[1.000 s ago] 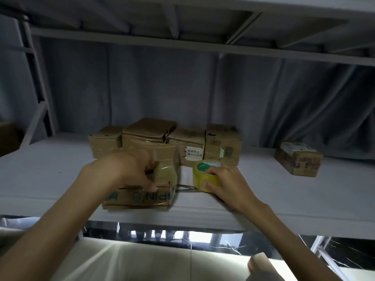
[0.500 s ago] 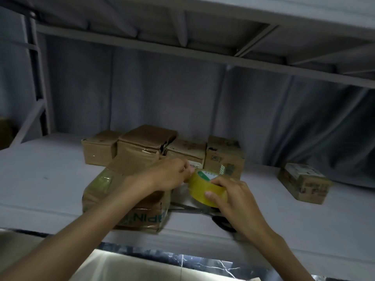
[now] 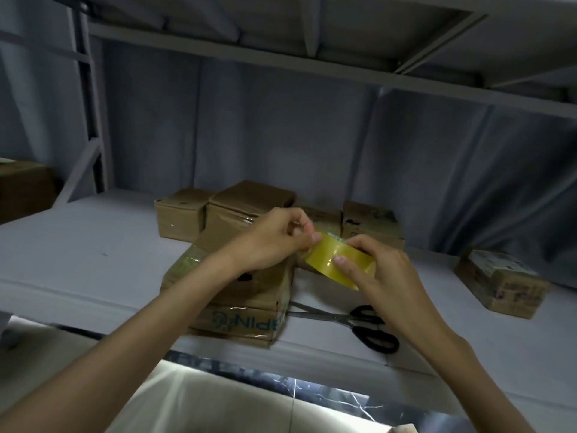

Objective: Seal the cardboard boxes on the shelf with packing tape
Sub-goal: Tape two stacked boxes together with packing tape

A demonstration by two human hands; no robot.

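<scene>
Yellow tape roll (image 3: 338, 260) held up over the near box (image 3: 237, 295), right hand (image 3: 379, 276) curled round it, left hand (image 3: 274, 242) pinching its edge. Black scissors (image 3: 359, 323) just right of that box on the pale shelf (image 3: 78, 264). More boxes (image 3: 218, 210) behind; grey curtain (image 3: 281, 135) beyond.

Storeroom or packing area. Evidence: grey metal shelf (image 3: 93, 260) with an upright (image 3: 90, 120) and another tier overhead; small cardboard boxes (image 3: 237, 207) grouped at the back, some labelled; tape roll (image 3: 338, 260) and scissors (image 3: 368, 326); grey sheeting (image 3: 281, 126) behind.
</scene>
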